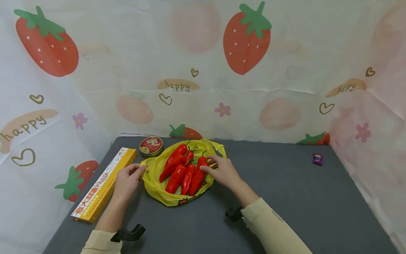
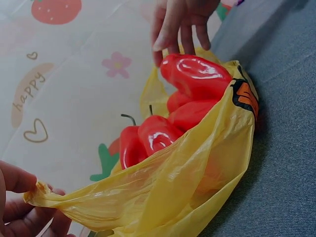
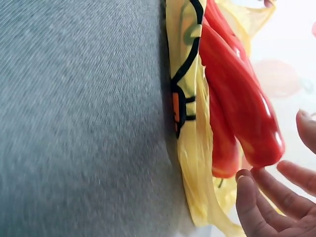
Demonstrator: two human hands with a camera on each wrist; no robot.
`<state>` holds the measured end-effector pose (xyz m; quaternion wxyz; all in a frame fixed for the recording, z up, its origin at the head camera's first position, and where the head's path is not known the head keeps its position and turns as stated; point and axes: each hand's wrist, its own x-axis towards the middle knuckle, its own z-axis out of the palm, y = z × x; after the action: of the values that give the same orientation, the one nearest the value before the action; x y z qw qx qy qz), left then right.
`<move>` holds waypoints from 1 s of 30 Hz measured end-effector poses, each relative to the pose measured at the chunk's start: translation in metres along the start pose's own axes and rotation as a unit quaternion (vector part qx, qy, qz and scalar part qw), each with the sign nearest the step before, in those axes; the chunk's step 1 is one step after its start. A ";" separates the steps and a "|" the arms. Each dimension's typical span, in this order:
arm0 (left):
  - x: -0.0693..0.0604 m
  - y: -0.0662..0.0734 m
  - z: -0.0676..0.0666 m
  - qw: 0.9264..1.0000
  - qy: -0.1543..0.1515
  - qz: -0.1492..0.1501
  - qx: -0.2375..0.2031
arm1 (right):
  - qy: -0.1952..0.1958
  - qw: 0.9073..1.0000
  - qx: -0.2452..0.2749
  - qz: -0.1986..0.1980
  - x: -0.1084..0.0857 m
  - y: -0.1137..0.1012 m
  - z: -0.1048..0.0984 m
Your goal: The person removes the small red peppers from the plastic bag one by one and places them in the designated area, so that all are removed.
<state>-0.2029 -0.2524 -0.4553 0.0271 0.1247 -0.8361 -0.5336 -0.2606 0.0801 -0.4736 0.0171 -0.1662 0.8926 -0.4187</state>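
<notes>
My left hand [image 1: 127, 180] pinches the gathered left edge of a yellow plastic bag [image 1: 152, 190], drawn taut in the left wrist view. Several shiny red chili peppers [image 1: 175, 179] with thin green stems lie in the bag's wide mouth. Over the bag's right side is my right hand [image 1: 226, 171], its thumb apart from its loosely bent fingers. In the right wrist view its fingertips [image 3: 245, 182] come right by the end of one pepper [image 3: 247, 108]; whether they touch it I cannot tell.
A yellow and white pasta box [image 1: 104, 183] lies along the left edge of the grey table [image 1: 269, 197]. Behind the bag's left side stands a round red-topped tin [image 1: 151, 146]. A small purple packet [image 1: 317, 158] lies far right. Strawberry-print cloth [image 1: 203, 63] encloses the back and sides.
</notes>
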 end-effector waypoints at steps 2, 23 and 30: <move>0.000 0.000 0.000 1.000 -0.002 0.002 -0.004 | -0.001 1.000 0.004 0.006 0.002 0.001 0.003; -0.002 -0.008 0.003 0.997 -0.021 0.019 -0.071 | 0.052 0.991 0.127 -0.002 -0.011 -0.014 -0.013; -0.004 -0.009 0.002 0.995 -0.007 0.009 -0.098 | 0.067 0.984 0.162 -0.021 -0.025 -0.010 -0.041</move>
<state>-0.1974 -0.2533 -0.4636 0.0376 0.1102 -0.7810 -0.6136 -0.2414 0.1123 -0.4424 -0.0250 -0.1514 0.8082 -0.5685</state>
